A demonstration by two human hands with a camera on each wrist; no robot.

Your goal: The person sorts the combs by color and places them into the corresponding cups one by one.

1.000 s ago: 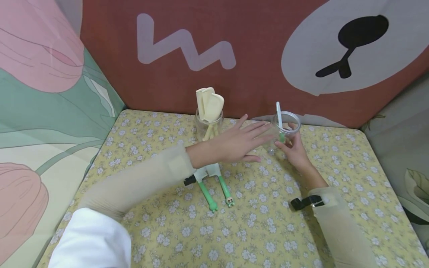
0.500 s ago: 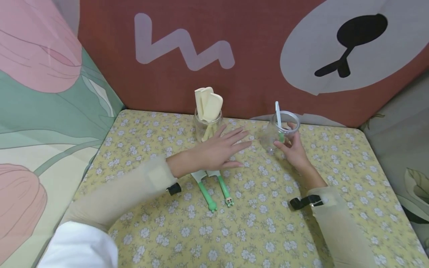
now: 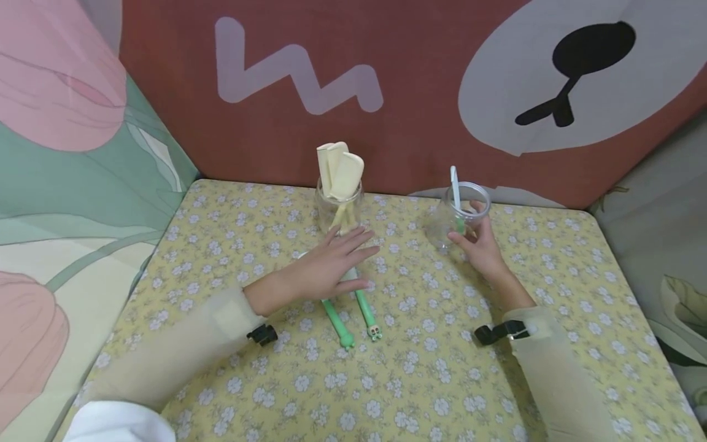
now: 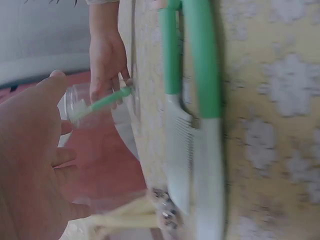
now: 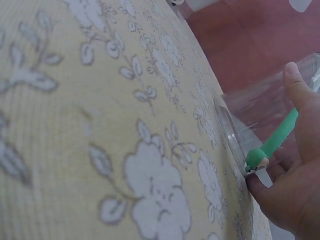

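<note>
My left hand (image 3: 328, 265), fingers spread, hovers over two green-handled knives on the table and hides much of their pale blades. In the left wrist view, one knife (image 4: 179, 145) has a serrated edge; the other knife (image 4: 204, 75) lies alongside it, and the hand holds nothing. At the right, my right hand (image 3: 486, 248) grips a clear jar (image 3: 440, 228) with thumb and fingers on its wall. Inside that jar leans a green-handled knife (image 3: 455, 188), its pale end above the rim. In the right wrist view its rounded green handle (image 5: 270, 145) points down near the jar's bottom.
Behind the left hand stands another clear jar (image 3: 322, 212) with several cream broad-headed utensils (image 3: 347, 175). A flowered yellow cloth covers the table (image 3: 409, 380). A printed red backdrop (image 3: 265, 141) rises at the back edge, with patterned hangings at both sides.
My left hand has drawn back leftward and toward me from near the right jar, staying spread, and now covers the knives' blades. My right hand still holds the jar in place.
</note>
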